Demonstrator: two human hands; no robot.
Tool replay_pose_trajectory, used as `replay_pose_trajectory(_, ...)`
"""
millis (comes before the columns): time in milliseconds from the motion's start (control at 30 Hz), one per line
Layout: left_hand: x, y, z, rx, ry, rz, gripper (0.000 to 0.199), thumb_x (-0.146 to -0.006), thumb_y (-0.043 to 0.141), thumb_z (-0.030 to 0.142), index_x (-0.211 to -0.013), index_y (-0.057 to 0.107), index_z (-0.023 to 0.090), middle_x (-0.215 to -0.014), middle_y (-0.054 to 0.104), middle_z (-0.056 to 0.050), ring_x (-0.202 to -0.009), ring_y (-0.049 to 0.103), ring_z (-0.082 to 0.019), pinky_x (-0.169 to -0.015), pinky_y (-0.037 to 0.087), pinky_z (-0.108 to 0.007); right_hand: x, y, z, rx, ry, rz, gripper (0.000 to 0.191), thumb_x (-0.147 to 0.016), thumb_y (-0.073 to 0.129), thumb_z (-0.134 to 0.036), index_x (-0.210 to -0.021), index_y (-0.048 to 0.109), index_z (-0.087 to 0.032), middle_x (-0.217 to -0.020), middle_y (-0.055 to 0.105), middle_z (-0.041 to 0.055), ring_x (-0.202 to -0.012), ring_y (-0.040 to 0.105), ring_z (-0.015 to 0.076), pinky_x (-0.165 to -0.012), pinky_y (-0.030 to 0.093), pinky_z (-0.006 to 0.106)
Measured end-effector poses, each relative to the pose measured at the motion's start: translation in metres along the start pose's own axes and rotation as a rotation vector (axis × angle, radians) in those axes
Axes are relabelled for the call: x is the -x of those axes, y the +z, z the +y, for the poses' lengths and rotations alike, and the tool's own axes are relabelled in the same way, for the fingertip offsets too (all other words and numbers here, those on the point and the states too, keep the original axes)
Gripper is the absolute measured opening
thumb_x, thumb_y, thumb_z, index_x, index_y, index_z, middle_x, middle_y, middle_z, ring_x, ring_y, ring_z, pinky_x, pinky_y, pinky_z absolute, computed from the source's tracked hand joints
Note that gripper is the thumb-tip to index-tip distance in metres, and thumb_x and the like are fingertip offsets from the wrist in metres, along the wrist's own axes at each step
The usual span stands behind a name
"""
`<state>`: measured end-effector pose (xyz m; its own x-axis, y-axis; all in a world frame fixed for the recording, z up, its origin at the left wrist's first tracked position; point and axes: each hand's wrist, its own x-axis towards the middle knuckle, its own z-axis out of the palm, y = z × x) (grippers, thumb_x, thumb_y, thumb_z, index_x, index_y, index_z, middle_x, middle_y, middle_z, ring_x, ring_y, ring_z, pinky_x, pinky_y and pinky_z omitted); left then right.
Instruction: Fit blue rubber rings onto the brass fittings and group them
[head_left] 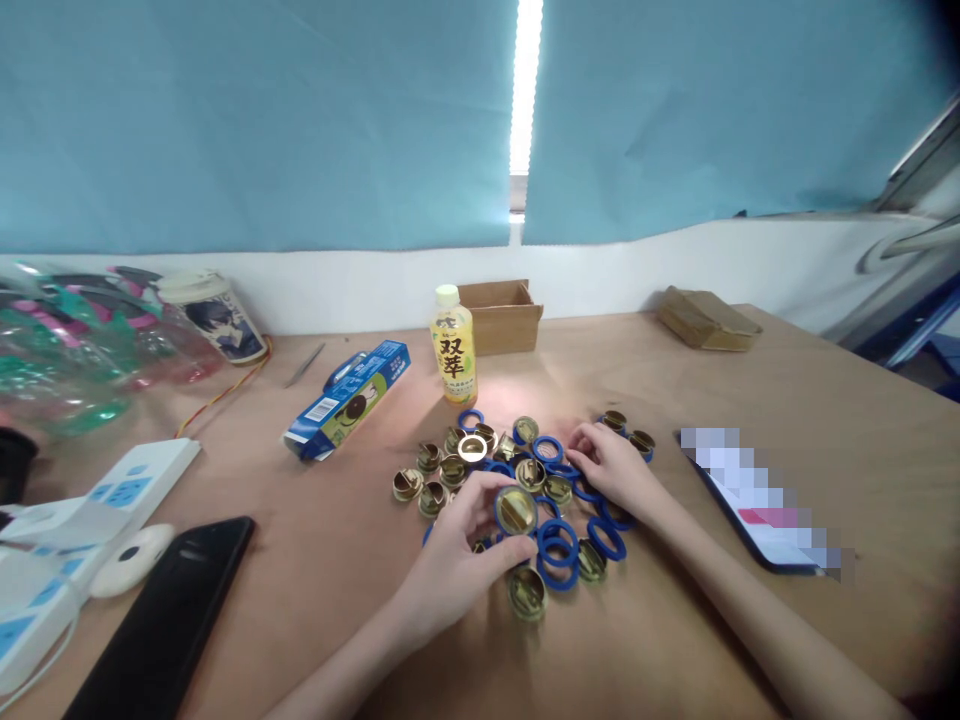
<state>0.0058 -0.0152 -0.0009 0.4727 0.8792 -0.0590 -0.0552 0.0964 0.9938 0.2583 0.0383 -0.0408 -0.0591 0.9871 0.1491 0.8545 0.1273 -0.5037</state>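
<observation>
Gold metal cap [516,511]: I see it nearer to me than the yellow bottle [453,350] and to its right, pinched between the thumb and fingers of the left hand [474,555], which is nearly closed. The right hand [604,462], farther right of the bottle, bends its fingers over the pile; from here I can't tell whether it grips anything. Blue rings [557,580] and more caps [528,593] lie on the table [315,540] in front of the bottle.
</observation>
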Motion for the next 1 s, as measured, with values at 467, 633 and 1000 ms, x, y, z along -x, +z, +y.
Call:
replay_pose_trajectory(467,-0.001,-0.001,-0.003,0.012,0.017,-0.009,0.034,-0.079,0.074,0.014,-0.106,0.055,0.022,-0.093,0.066,0.001,-0.092,0.064,-0.017,-0.082,0.047,-0.028,0.001,-0.007,0.003,0.010,0.048,-0.008,0.017,-0.092,0.044,-0.025,-0.081,0.055,-0.020,-0.075,0.066,0.0050,-0.068,0.061,0.0205,-0.063,0.041,0.029)
replay_pose_trajectory(633,-0.001,-0.001,-0.002,0.023,0.014,0.001,0.034,-0.078,0.074,0.014,-0.105,0.055,0.022,-0.093,0.066,0.001,-0.092,0.064,-0.017,-0.082,0.047,-0.028,0.004,-0.012,0.000,0.007,0.068,-0.040,0.015,-0.087,0.057,-0.031,-0.079,0.059,-0.019,-0.077,0.068,0.0055,-0.068,0.061,0.0201,-0.061,0.042,0.028)
replay_pose_trajectory(1000,0.000,-0.001,-0.003,0.006,0.014,0.003,0.035,-0.077,0.074,0.015,-0.105,0.055,0.022,-0.093,0.067,0.001,-0.091,0.064,-0.017,-0.081,0.047,-0.028,0.004,0.004,0.005,0.073,0.082,-0.013,0.017,-0.086,0.055,-0.021,-0.070,0.053,-0.020,-0.080,0.064,0.0085,-0.074,0.061,0.0233,-0.064,0.036,0.030)
